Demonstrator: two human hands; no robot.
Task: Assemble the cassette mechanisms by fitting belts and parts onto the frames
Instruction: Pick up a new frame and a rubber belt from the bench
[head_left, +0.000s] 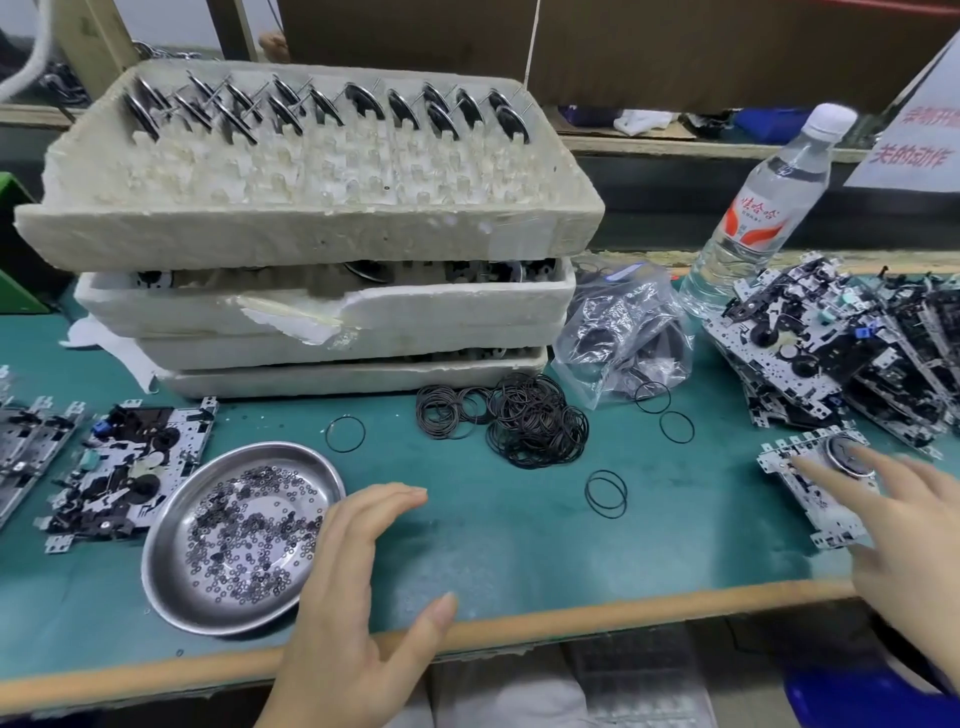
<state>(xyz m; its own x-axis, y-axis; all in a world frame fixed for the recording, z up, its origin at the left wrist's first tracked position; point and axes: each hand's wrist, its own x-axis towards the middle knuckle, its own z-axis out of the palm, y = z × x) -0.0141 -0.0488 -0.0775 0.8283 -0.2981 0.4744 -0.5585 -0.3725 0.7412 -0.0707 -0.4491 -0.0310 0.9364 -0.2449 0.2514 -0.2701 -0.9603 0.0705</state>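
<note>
A cassette frame with a round flywheel (818, 486) lies on the green mat at the right. My right hand (904, 540) hovers over it, fingers spread, fingertips at the frame, holding nothing. My left hand (358, 597) is open above the mat's front edge, beside a steel dish of small washers (239, 535). A heap of black rubber belts (519, 415) lies mid-table, with single belts (605, 493) around it. Assembled frames (124, 462) rest at the left; a pile of frames (852, 353) sits at the right.
Stacked foam trays (322, 244) holding flywheels stand behind the belts. A plastic bag of belts (623, 332) and a water bottle (758, 218) stand at the back right. The table's wooden front edge (571, 623) runs under my hands.
</note>
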